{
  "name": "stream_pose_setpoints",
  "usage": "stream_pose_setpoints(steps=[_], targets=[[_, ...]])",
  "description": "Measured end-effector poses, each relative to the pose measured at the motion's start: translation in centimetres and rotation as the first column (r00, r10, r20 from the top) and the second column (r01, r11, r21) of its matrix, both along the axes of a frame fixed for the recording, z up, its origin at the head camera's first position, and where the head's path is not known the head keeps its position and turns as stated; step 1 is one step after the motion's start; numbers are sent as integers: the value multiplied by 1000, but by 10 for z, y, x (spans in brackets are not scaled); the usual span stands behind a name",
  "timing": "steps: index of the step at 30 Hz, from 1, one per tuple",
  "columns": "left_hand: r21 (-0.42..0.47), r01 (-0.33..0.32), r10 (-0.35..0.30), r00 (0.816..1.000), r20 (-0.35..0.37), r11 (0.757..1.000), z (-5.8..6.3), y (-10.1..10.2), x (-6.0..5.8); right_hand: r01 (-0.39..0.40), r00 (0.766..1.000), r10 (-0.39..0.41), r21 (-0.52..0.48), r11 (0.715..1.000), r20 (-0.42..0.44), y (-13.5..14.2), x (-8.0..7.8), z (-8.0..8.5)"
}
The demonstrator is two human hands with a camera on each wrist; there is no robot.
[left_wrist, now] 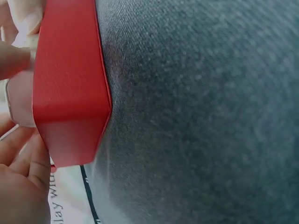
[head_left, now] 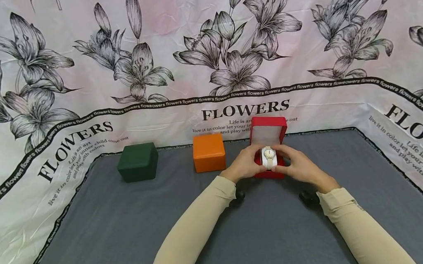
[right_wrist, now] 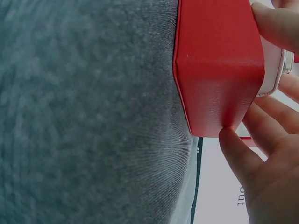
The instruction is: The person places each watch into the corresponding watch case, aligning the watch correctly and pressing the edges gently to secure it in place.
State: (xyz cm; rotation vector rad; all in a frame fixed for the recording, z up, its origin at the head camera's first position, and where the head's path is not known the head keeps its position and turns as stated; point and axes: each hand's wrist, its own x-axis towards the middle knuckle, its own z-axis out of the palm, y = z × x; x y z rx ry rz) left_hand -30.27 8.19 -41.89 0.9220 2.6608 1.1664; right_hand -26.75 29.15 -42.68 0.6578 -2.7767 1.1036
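A red watch box (head_left: pixel 268 121) stands with its lid raised at the back of the table. At its mouth is a wristwatch (head_left: pixel 268 153) with a pale strap, wrapped round a white cushion (right_wrist: pixel 270 70). My left hand (head_left: pixel 245 162) grips the cushion from the left, thumb at the near end and fingers at the far side. From the right, my right hand (head_left: pixel 300 165) holds it the same way. One right fingertip (right_wrist: pixel 227 136) rests against the box's red side. In both wrist views the cushion rises above the box's rim, its lower part hidden inside.
An orange box (head_left: pixel 208 153) sits left of the red one, lid down. Farther left is a closed dark green box (head_left: pixel 137 162). Grey cloth (head_left: pixel 129 229) covers the table, and a flower-printed sheet (head_left: pixel 177 76) hangs behind it.
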Motion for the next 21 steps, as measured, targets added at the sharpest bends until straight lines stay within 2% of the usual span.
stream_pose_setpoints(steps=[4,14,21], targets=[[17,0,-1,1000,28,1000,-1,-2,-1,-7,1000,7,-1,1000,0,-1,-2,-2],[24,5,-5,1000,7,1000,-5,-3,-3,18,1000,-18,16,1000,4,-1,0,-3],[-5,-15,15,1000,5,1000,-3,0,-3,31,999,-32,12,999,14,-1,-1,-2]])
